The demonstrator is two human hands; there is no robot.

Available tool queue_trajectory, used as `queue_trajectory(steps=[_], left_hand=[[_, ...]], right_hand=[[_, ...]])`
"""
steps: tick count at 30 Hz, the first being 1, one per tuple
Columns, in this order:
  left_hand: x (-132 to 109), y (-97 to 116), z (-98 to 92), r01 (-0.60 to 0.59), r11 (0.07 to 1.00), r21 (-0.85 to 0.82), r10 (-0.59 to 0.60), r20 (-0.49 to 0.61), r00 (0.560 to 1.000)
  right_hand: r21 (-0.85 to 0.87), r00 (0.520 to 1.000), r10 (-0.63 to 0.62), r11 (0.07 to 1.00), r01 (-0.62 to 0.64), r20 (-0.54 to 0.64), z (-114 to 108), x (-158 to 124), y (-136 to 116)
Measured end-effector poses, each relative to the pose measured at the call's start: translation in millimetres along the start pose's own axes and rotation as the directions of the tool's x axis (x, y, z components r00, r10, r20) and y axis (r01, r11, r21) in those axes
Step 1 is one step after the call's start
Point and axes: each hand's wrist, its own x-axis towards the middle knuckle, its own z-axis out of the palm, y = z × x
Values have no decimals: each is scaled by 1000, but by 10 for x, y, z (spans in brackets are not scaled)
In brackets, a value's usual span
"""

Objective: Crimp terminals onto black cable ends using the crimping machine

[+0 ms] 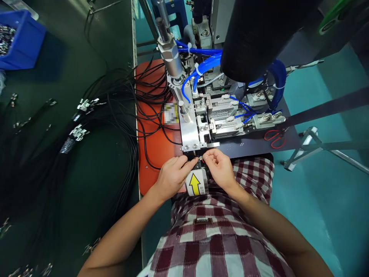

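Observation:
My left hand point(172, 175) and my right hand point(219, 168) meet at the front edge of a small pneumatic press machine point(201, 119). Both pinch a small metal connector end point(199, 158) just below the machine's steel front plate point(190, 134). Fingers of both hands are closed around this tiny part. A label with a yellow arrow point(196, 183) sits directly beneath my hands, pointing up toward the machine. Thin black cable point(155, 130) loops over the orange mat point(152, 154) to the left of my left hand.
A big tangle of black cables with metal connector ends point(80, 123) covers the dark green bench on the left. A blue bin of metal parts point(17, 40) stands at the far left corner. Blue air hoses point(201, 65) and red-handled scissors point(275, 139) lie by the machine.

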Motion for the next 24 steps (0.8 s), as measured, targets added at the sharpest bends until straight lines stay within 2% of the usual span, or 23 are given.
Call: queue_trajectory(steps=[2,5,8,12,15,17,19,21,23,24], left_hand=[[4,0,-2,-11,1000,-11,11,-15,1000],[17,-1,-6,-23,999,-29,22,-31,999],[32,-5,-15,-26,998,-62,24,-42,999],[42,-15,-24,-42,996,-74,38,-51,998],[42,-18,-23,-44,996,-76,40,-53,998],[40,-17,-20,-35,996,-79,31,-46,998],[38,-17,-15,-26,996,-80,23,-38,999],[36,-20,-8,-22,997,-77,19,-33,999],[34,-25,-2,-22,997,-73,19,-35,999],[34,-26,-1,-21,997,-71,19,-36,999]], right_hand=[[97,995,88,991,-91,39,-11,35,-6],[234,958,226,936,-264,176,-43,90,-7],[272,945,256,913,-306,203,-74,69,8],[184,970,197,958,-221,143,-57,-82,30],[-47,997,62,997,-59,56,-37,-173,-19],[-264,995,-99,960,99,12,-46,-187,-81],[-387,978,-207,901,196,15,-66,-161,-131],[-316,986,-164,934,164,26,-84,-103,-135],[-86,996,10,996,-2,89,-94,-32,-91],[37,983,101,993,-108,154,-99,2,-59]])
